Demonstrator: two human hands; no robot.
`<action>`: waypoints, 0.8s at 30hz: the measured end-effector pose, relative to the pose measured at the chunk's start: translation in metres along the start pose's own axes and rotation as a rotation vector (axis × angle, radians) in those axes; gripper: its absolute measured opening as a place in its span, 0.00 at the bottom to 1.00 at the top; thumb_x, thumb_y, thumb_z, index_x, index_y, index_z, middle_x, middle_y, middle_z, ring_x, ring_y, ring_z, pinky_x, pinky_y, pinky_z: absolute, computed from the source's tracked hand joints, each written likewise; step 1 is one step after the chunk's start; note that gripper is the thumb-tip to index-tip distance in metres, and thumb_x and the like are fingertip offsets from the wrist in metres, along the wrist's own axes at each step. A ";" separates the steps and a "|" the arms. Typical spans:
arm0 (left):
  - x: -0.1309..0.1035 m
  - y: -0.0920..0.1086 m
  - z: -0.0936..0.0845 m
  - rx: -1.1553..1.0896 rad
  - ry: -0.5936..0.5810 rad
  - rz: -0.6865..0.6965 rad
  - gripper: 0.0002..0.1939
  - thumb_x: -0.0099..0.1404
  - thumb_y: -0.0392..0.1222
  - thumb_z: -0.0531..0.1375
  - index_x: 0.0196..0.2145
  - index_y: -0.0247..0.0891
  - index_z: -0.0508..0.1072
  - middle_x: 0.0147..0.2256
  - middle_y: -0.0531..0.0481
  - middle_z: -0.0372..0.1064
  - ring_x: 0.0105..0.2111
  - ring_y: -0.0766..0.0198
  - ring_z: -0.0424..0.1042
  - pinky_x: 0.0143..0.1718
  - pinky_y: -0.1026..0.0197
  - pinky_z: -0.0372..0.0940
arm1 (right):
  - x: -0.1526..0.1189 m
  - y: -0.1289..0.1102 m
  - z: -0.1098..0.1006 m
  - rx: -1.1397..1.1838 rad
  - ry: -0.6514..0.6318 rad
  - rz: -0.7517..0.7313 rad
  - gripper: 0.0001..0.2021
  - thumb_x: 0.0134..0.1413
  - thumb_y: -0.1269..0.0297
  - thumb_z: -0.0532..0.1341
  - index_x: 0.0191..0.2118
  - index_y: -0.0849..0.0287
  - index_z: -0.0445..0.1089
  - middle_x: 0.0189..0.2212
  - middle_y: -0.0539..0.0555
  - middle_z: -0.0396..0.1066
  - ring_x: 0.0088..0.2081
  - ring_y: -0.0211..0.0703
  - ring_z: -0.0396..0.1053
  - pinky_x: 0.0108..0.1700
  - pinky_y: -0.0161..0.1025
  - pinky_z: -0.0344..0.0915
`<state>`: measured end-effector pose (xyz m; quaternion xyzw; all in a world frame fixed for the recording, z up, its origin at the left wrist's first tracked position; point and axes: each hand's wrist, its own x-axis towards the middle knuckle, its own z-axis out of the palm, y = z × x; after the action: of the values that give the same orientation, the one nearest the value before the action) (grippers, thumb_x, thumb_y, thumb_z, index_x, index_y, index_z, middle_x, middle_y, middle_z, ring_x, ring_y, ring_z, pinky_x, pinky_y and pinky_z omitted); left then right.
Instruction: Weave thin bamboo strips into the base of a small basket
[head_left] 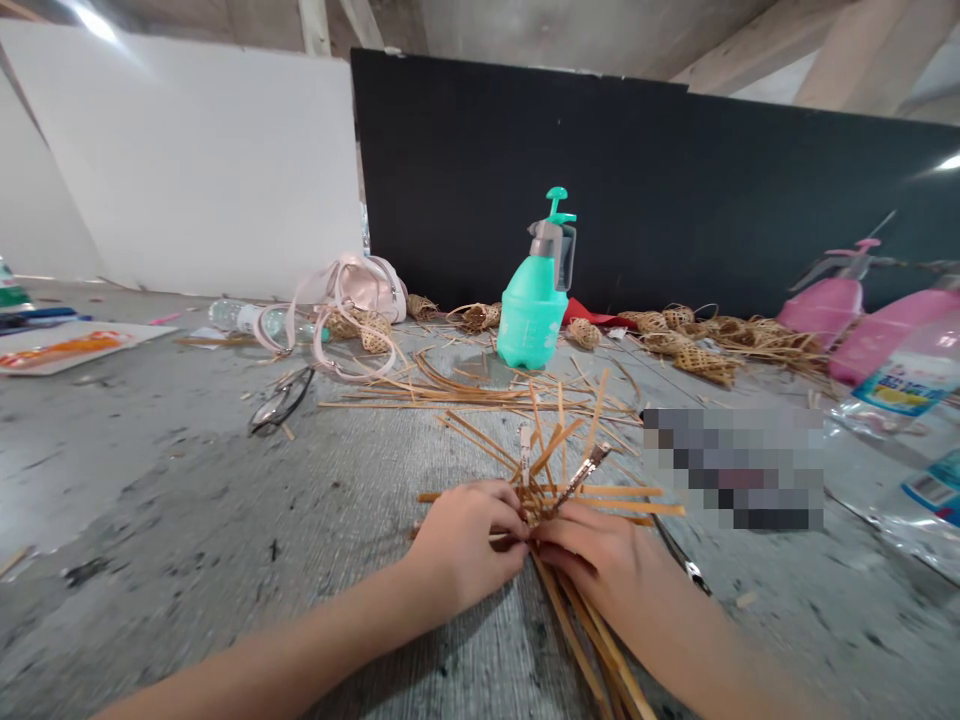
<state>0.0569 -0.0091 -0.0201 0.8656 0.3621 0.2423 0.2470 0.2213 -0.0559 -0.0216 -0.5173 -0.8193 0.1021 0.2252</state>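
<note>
A small piece of bamboo-strip weaving (pixel 534 502) lies on the grey table, its strips fanning out on all sides. From the left, my left hand (pixel 469 540) pinches the strips at the near side of the woven centre. My right hand (pixel 600 550) is closed on the same spot from the right, its fingertips almost meeting the left ones. Two metal clips stick up from the weave: a pale one (pixel 525 450) upright and a shiny one (pixel 586 470) tilted right. Long strips (pixel 600 640) run toward me beneath my right hand. Fingertips hide the exact crossing being held.
Loose strips (pixel 450 396) lie beyond the weaving. A green spray bottle (pixel 531 315) stands behind them. Woven pieces (pixel 705 362) line the black panel. Glasses (pixel 281 402) and a pink bag (pixel 371 288) are left; pink sprayers (pixel 825 295) and a clear bottle (pixel 904 380) are right.
</note>
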 end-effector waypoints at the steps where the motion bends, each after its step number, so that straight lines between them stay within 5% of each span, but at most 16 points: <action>1: 0.000 0.001 0.001 -0.001 0.007 -0.008 0.07 0.50 0.29 0.60 0.25 0.35 0.78 0.32 0.50 0.72 0.31 0.62 0.71 0.34 0.65 0.63 | 0.001 0.000 0.002 0.004 0.010 0.013 0.10 0.53 0.76 0.53 0.28 0.57 0.69 0.30 0.51 0.69 0.31 0.39 0.69 0.35 0.36 0.64; 7: 0.001 -0.002 0.005 -0.006 0.018 -0.010 0.07 0.48 0.27 0.61 0.20 0.35 0.76 0.29 0.51 0.71 0.30 0.63 0.70 0.34 0.66 0.62 | 0.006 0.003 0.010 -0.007 0.019 0.047 0.10 0.48 0.79 0.55 0.27 0.59 0.69 0.27 0.50 0.66 0.27 0.37 0.68 0.31 0.34 0.62; 18: 0.002 -0.001 -0.004 0.011 -0.038 0.043 0.07 0.52 0.30 0.59 0.20 0.36 0.75 0.30 0.51 0.70 0.32 0.63 0.69 0.35 0.65 0.62 | -0.003 -0.011 0.004 -0.115 0.032 -0.013 0.12 0.55 0.75 0.51 0.32 0.59 0.70 0.31 0.54 0.69 0.31 0.40 0.70 0.34 0.36 0.65; 22: 0.000 0.001 -0.004 0.020 -0.042 0.048 0.09 0.53 0.29 0.58 0.20 0.36 0.75 0.30 0.51 0.71 0.32 0.64 0.69 0.33 0.66 0.62 | -0.038 0.002 -0.014 -0.391 0.254 -0.201 0.18 0.58 0.73 0.44 0.31 0.57 0.71 0.29 0.54 0.72 0.29 0.42 0.71 0.28 0.35 0.65; 24: -0.001 0.000 -0.004 0.019 -0.039 0.052 0.09 0.53 0.29 0.58 0.20 0.35 0.75 0.30 0.51 0.71 0.31 0.64 0.69 0.32 0.67 0.62 | -0.062 0.021 -0.022 -0.519 0.416 -0.146 0.13 0.58 0.68 0.49 0.35 0.58 0.71 0.32 0.55 0.73 0.30 0.44 0.72 0.28 0.37 0.65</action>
<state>0.0544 -0.0088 -0.0172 0.8815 0.3371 0.2283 0.2394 0.2713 -0.1030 -0.0271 -0.5071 -0.7893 -0.2338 0.2552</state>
